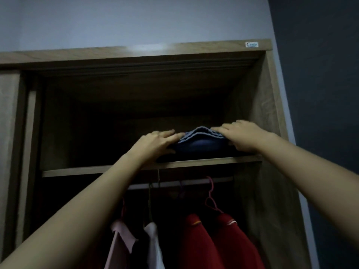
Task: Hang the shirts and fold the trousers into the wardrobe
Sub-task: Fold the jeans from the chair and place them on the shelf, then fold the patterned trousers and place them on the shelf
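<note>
Red shirts (pixel 223 241) hang on rail (pixel 194 183) below both hands. Above, left hand (pixel 155 142) and right hand (pixel 244 135) each clasp one end of folded blue trousers (pixel 200 141) between them, fingers on top, thumbs in front. Trousers sit on wardrobe shelf (pixel 93 171).

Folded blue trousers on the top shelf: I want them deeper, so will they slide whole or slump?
Probably floppy: the folded blue trousers bulge up between the left hand and right hand. The layers may shift under a one-sided push. The smooth wooden shelf likely lets them slide.
</note>
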Motion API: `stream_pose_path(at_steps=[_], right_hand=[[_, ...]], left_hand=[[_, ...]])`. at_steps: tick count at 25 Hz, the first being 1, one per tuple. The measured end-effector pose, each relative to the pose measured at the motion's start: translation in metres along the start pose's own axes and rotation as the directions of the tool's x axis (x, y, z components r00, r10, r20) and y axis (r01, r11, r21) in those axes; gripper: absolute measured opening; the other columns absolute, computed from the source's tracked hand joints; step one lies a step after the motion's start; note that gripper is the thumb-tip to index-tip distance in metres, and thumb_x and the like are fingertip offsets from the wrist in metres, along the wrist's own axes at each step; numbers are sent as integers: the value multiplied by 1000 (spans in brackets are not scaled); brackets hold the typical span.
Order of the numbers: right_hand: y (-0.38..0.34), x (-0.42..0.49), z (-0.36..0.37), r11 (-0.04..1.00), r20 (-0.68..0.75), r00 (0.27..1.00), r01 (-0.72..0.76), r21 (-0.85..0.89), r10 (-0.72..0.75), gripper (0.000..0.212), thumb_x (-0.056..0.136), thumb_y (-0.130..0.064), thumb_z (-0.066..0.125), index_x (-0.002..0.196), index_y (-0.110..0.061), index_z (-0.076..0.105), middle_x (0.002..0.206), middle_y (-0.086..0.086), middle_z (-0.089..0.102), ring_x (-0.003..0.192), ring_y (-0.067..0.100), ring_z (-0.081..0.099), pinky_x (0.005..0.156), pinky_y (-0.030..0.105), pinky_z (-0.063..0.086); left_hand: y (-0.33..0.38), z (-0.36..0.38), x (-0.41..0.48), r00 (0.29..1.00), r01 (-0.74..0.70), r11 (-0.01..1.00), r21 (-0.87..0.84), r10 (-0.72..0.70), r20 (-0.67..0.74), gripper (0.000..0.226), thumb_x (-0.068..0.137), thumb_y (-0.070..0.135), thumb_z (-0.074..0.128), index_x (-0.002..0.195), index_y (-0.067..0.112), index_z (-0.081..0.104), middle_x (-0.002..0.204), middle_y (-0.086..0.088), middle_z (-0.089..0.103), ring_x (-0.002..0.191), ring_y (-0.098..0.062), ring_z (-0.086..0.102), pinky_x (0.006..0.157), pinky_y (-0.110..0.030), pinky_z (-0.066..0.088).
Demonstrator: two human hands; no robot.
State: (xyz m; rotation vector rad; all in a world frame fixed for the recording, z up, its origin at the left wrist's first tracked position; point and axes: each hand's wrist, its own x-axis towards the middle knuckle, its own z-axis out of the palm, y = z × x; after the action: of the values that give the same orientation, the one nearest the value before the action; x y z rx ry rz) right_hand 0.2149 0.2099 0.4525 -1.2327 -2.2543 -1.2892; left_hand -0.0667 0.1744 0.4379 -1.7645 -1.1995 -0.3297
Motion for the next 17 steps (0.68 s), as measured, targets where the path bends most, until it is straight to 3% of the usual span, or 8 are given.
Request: stream_pose_path(at_steps=[3, 5, 6, 8, 11, 14, 17], right_hand=[[-3, -10, 11, 987, 280, 960, -18, 160, -28, 80, 89, -15, 50, 150, -27, 1, 153, 3, 29, 133, 23, 38, 111, 34, 24], [-2, -16, 8, 960, 333, 943, -93, 264, 0, 86, 87, -10, 51, 150, -28, -4, 158, 1, 17, 142, 21, 24, 117, 36, 11], [-2, -19, 5, 948, 336, 942, -126, 292, 22, 90, 85, -10, 52, 150, -26, -7, 159, 1, 10, 145, 20, 15, 118, 37, 4], [-8, -26, -2, 933, 270, 961, -148, 329, 57, 98, 79, -13, 57, 149, -22, -11, 160, 2, -3, 147, 17, 1, 118, 34, -3], [-42, -29, -19, 896, 34, 999, -50, 441, 39, 101, 76, -14, 59, 150, -19, -9, 160, -1, -7, 147, 11, -5, 116, 27, -6], [-111, -34, -26, 851, -176, 984, 92, 517, 0, 94, 77, -19, 57, 150, -19, -1, 160, -3, 0, 147, 10, 1, 116, 24, -3], [-212, -46, -14, 735, -270, 960, 230, 637, -66, 84, 80, -22, 53, 150, -15, 6, 160, 1, 6, 147, 12, 5, 114, 22, -3]], left_hand=[[0, 11, 6, 975, 24, 970, -241, 31, 222, 57, 91, 52, 45, 140, 55, 17, 155, 5, 25, 135, -25, 38, 103, -48, 41], [-3, 12, 1, 965, 84, 931, -355, 14, 263, 63, 82, 73, 29, 140, 55, 14, 157, 8, 16, 142, -21, 25, 112, -50, 28], [-3, 11, -4, 962, 99, 937, -334, -4, 273, 72, 77, 79, 21, 143, 51, 9, 158, 9, 8, 144, -18, 16, 115, -51, 19], [-2, 5, -18, 975, 120, 967, -224, -72, 208, 80, 79, 76, 20, 147, 39, -2, 154, 13, -9, 144, -10, -1, 116, -47, 6], [-3, -8, -46, 989, 149, 961, -233, -148, 23, 84, 82, 72, 18, 149, 26, -4, 145, 17, -15, 137, -1, -11, 115, -34, 1], [4, -12, -103, 980, 191, 935, -299, -197, 9, 80, 87, 69, 21, 149, 23, 0, 146, 15, -9, 137, 0, -7, 112, -27, 1], [19, 4, -199, 976, 217, 927, -305, -213, 48, 87, 83, 73, 8, 149, 16, 13, 155, 4, 11, 141, -10, 3, 112, -32, 10]])
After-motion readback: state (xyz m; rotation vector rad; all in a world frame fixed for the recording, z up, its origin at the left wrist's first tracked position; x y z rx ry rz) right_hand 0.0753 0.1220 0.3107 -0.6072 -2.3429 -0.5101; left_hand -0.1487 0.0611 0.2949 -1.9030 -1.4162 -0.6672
